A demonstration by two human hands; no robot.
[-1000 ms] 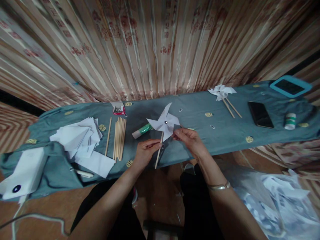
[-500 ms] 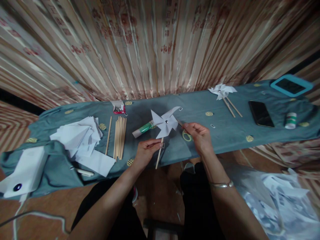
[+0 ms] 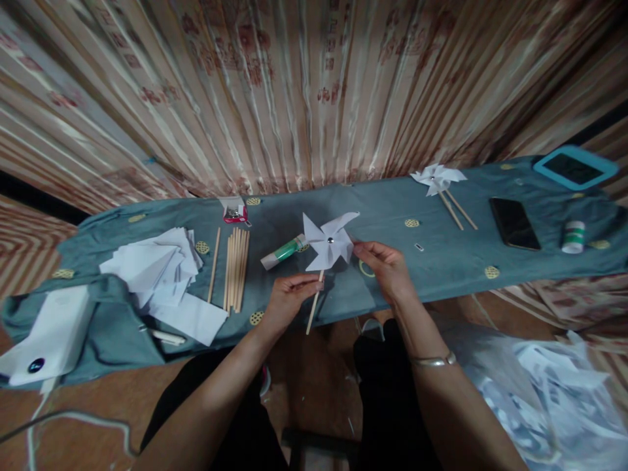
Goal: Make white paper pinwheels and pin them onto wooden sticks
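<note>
A white paper pinwheel point(image 3: 324, 252) with a silver pin at its centre stands up in front of me on a thin wooden stick point(image 3: 313, 311). My left hand point(image 3: 288, 297) is closed around that stick just below the blades, thumb and forefinger pinching it. The fingers of my right hand point(image 3: 388, 267) are pinched together at the edge of the right-hand blade. Behind the pinwheel, to its left, lies a green and white glue stick point(image 3: 283, 252). A yellow ring shape point(image 3: 366, 269) shows on the cloth under my right fingers, partly hidden.
Left on the cloth-covered table point(image 3: 373, 203) are wooden sticks point(image 3: 236, 271), a red box of pins point(image 3: 235, 212), white paper sheets point(image 3: 147, 265) and a white device point(image 3: 53, 333). Rightward lie finished pinwheels point(image 3: 438, 178), a phone point(image 3: 514, 223), another glue stick point(image 3: 574, 237) and a blue-framed tablet point(image 3: 575, 168).
My right hand has moved slightly left and its fingertips now meet the blade's edge. The pinwheel has turned a little and shifted slightly right; my left hand keeps its grip.
</note>
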